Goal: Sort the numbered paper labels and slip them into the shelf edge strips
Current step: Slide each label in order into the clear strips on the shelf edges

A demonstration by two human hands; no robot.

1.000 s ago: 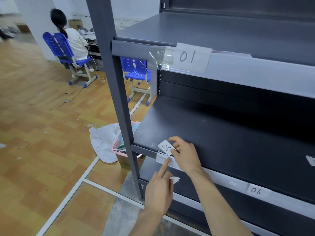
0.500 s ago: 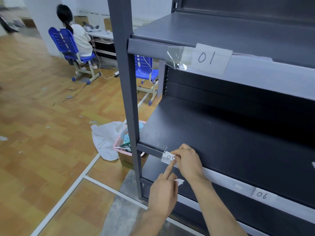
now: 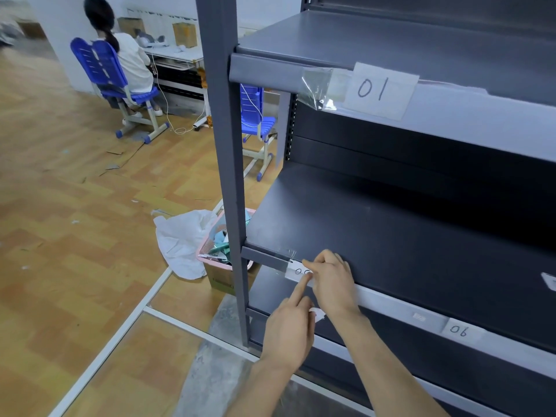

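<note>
A grey metal shelf (image 3: 391,236) has clear edge strips (image 3: 391,302) along its fronts. My right hand (image 3: 332,279) pinches a small white label marked 05 (image 3: 296,270) at the left end of the middle strip, where the label sits nearly level. Just below, my left hand (image 3: 288,329) presses its index finger against the strip; its other fingers curl round a bit of white paper (image 3: 318,314). Label 01 (image 3: 379,90) hangs in the upper strip. Label 06 (image 3: 458,329) sits further right in the middle strip.
The shelf's grey upright post (image 3: 228,176) stands just left of my hands. Behind it, a pink basket (image 3: 210,251) rests on a cardboard box beside a white bag (image 3: 180,239). A person sits on a blue chair (image 3: 105,70) far left. Another paper lies at the right edge (image 3: 549,279).
The 05 label was tilted above the shelf edge; my right hand has brought it down into the strip. My left index finger stays on the strip.
</note>
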